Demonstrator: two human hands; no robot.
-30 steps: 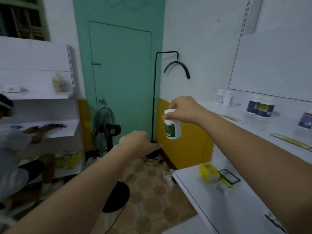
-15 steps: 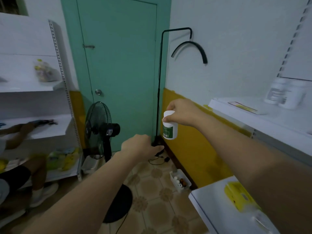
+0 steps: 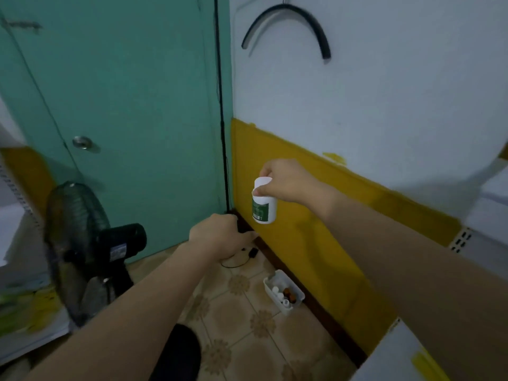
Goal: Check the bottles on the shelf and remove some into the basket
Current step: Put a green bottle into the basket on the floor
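- One white plastic bottle with a green label [image 3: 264, 206]: held upright in the air by its cap, in front of the yellow lower wall band [image 3: 316, 243]. It is well above the basket and to its left.
- Right hand [image 3: 286, 182]: fingers and thumb curled round the bottle's cap from above. The grip is unchanged from half a second ago.
- Left hand [image 3: 217, 237]: fingers curled under in a fist, with its back toward the camera, as before. Nothing is seen in it.
- One small white plastic basket [image 3: 288, 309]: set on the patterned tile floor [image 3: 247, 339] against the dark skirting. Small white-capped bottles and a brown one are seen inside. It is shown nearer and more centrally than before.
- One black pedestal fan [image 3: 82, 243] and one teal door [image 3: 123, 105]: both are shifted leftward in the view.
- One white shelf corner [image 3: 384, 361]: seen at lower right. The upper shelf's white bottles, seen earlier, are now out of view.
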